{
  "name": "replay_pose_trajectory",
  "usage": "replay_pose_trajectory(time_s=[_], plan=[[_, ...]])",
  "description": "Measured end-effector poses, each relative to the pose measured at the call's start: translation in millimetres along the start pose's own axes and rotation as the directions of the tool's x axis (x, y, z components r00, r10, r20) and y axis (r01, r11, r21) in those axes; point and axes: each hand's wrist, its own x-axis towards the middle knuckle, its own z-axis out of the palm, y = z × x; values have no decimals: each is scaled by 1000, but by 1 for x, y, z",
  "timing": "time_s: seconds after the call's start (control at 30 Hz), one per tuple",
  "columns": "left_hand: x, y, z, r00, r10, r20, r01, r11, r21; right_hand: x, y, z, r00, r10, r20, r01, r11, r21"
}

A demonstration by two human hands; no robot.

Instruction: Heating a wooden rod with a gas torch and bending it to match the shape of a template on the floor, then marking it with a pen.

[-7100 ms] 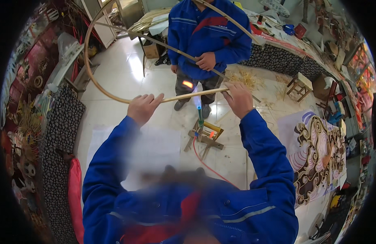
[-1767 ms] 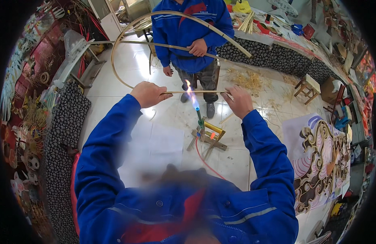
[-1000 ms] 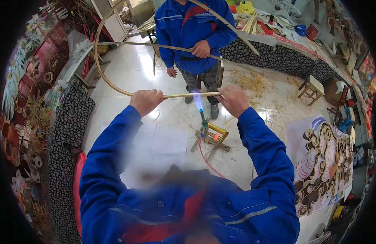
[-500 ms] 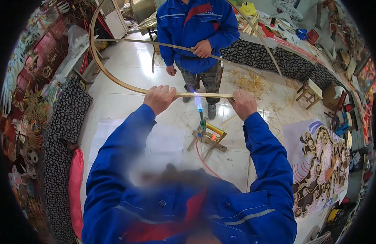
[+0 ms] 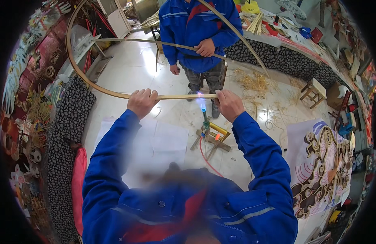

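A long, thin bamboo strip (image 5: 184, 97) runs level between my hands and bends up in a big curve on the left. My left hand (image 5: 142, 103) is closed round it where the curve begins. At the strip's right end my right hand (image 5: 230, 105) grips it too. Beneath the held stretch, nearer my right hand, a gas torch (image 5: 205, 122) points upward, and its blue-violet flame (image 5: 200, 101) reaches the strip. The torch rests on a low wooden stand (image 5: 214, 143), with a red hose (image 5: 203, 152) trailing toward me.
Facing me stands a person in a blue jacket (image 5: 184, 24), one hand (image 5: 204, 48) at another long strip (image 5: 171, 44). White paper (image 5: 167, 140) lies on the floor at left, a patterned drawing (image 5: 318, 171) at right. Shavings (image 5: 253, 81) and a wooden stool (image 5: 313, 91) are at far right.
Both hands have shifted left with the bamboo strip, and its curved part has swung left. My right hand is now closer to the flame. The torch stays on its stand.
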Motion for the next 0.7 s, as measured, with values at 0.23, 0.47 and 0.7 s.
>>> replay_pose_trajectory(time_s=[0.23,0.47,0.7], plan=[[21,22,3,999,8,-39,-9,999,-38,-11,21,-13,1000,3,-21,-4,999,-40],[48,47,12,998,34,-46,-37,997,-72,-26,41,-36,998,25,-64,-32,994,-109],[55,50,17,999,41,-9,-42,987,-157,-37,49,-42,1000,16,-12,-18,976,-216]])
